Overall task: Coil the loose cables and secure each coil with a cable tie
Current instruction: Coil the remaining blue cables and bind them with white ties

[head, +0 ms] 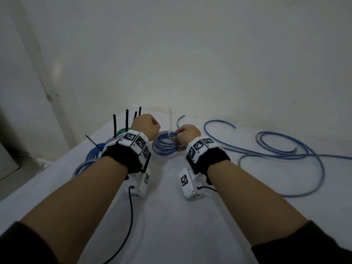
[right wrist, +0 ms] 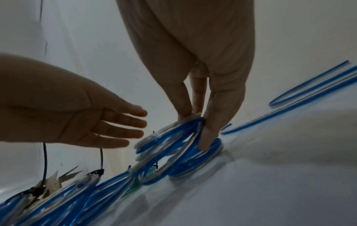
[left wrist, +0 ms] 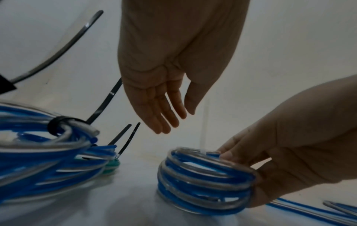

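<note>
Pinching the blue cable coil (head: 165,144) upright on the table (head: 171,216), the right hand (head: 187,135) steadies it; the white cable tie (head: 170,121) seems already looped. The left hand (left wrist: 173,73), fingers straight, holds nothing. Next comes cinching the tie.

my left hand (head: 145,125) bare, forearm bare | my right hand (head: 188,133) likewise | black wrist straps (head: 122,156) on both, topped with white blocks carrying black-and-white square markers (head: 198,146) | white camera housings (head: 187,185) under each wrist, also marked | thin black cable (head: 131,216) trailing from left unit | dark sleeves (head: 304,244) pushed up near elbows
</note>
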Motion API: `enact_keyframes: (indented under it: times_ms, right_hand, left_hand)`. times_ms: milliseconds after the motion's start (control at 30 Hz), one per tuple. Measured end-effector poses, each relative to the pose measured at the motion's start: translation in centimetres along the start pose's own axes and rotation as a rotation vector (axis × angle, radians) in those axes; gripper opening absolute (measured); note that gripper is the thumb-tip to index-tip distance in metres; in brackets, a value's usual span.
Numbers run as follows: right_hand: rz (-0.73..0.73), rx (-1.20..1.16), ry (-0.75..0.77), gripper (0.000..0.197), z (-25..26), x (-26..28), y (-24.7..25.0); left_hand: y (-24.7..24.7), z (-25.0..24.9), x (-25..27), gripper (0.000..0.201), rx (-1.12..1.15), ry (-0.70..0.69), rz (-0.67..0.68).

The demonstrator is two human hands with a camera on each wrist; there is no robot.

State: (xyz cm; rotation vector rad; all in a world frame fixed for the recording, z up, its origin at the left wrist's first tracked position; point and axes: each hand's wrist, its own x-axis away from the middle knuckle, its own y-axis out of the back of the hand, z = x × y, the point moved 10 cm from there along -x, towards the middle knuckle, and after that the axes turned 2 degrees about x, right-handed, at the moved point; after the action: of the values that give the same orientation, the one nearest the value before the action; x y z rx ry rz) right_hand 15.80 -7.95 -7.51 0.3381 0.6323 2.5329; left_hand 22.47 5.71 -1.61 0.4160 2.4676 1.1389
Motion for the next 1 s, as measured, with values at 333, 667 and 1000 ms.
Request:
enact_keyframes:
  times_ms: [333, 667, 1000]
  right_hand:
    - [0.025, 0.387, -0.03, 0.032, -2.1, 3.0, 6.6]
    - [0.074, 0.991, -0.121, 0.03, -10.7, 10.6, 15.7]
    - [-0.017, 0.516, 0.095, 0.009, -9.5, 13.4, 21.1]
  left_hand:
    - [-2.1, -7.5, 1.2, 0.014, 0.223, -0.149, -0.023]
    - [-11.2, -18.2, 6.9, 0.007, 0.219, -0.362, 0.336]
    - [-17.3, -21.4, 10.6, 0.031, -0.025, -0.527, 0.556]
